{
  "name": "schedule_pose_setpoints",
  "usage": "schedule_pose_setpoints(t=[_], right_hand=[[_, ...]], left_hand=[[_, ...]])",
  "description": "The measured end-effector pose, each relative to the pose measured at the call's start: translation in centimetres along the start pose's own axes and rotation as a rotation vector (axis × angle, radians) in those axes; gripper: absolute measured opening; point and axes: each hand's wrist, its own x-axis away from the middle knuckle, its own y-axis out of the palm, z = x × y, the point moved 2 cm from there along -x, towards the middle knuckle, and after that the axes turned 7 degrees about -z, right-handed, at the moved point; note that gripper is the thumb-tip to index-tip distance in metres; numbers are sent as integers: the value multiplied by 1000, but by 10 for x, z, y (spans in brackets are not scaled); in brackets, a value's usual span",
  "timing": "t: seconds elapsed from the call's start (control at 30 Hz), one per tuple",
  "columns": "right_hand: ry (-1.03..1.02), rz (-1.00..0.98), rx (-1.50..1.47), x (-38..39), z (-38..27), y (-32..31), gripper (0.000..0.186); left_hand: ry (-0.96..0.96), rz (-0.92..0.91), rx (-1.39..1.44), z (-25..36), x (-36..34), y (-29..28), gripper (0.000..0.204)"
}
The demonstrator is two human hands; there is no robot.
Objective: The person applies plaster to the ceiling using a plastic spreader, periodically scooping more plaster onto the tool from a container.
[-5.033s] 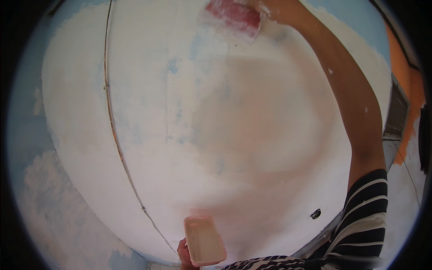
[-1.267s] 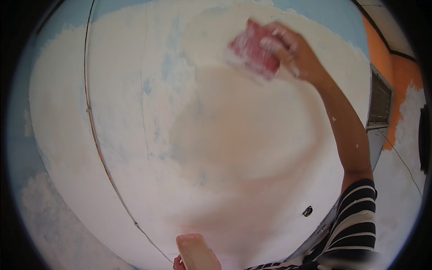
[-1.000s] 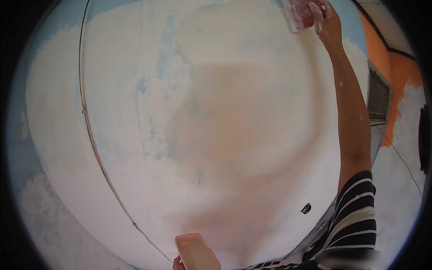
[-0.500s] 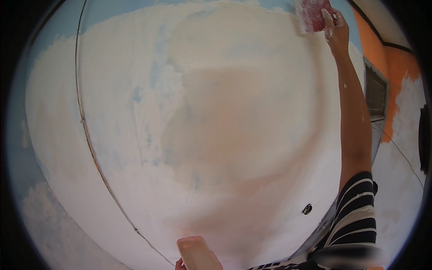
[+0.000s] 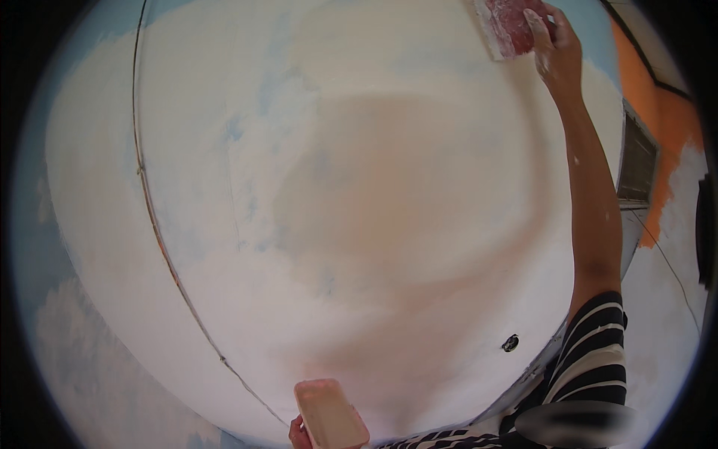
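Observation:
High on the right, my right hand [image 5: 555, 51] grips a flat red putty spreader [image 5: 511, 26] smeared with white paste, its edge at the wall. White smears also mark the fingers. The wall [image 5: 389, 187] carries a broad whitish coat with patches of light blue showing through. At the bottom, the fingers of my left hand [image 5: 298, 432] wrap the side of a shallow pinkish tray [image 5: 332, 413], whose inside looks pale cream. Most of the left hand is hidden behind the tray or cut off by the lower edge.
A thin cable [image 5: 155, 224] runs down the left of the wall. A small dark hole with a fitting [image 5: 510, 343] sits at the lower right. Beyond my right arm are a framed opening [image 5: 636, 159] and an orange painted wall [image 5: 636, 56].
The spreader has shifted slightly left and tilted differently against the wall. The tray has come up a little into view. The whole view has shifted slightly.

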Motion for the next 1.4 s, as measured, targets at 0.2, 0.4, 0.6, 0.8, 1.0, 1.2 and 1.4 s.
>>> schedule_pose_setpoints(t=[0.2, 0.4, 0.6, 0.8, 1.0, 1.2, 1.4], right_hand=[[-213, -1317, 208, 197, -146, 112, 31], [285, -384, 41, 92, -57, 52, 26], [201, -116, -12, 92, -53, 15, 24], [-75, -1296, 263, 250, -96, 78, 22], [103, -127, 706, -3, 87, -67, 34], [218, -173, -106, 84, -1, -56, 30], [461, -1131, -458, 245, -37, 11, 47]], left_hand=[[14, 5, 118, -2, 7, -8, 48], [-11, -51, 132, -1, 0, -2, 52], [-6, -115, 139, -9, -20, -15, 51], [-61, -111, 192, -13, -34, -20, 51], [-125, -114, 85, -8, -40, 6, 55], [-151, -84, 60, -8, -35, 9, 59], [-127, -91, 8, -21, -40, 14, 63]])
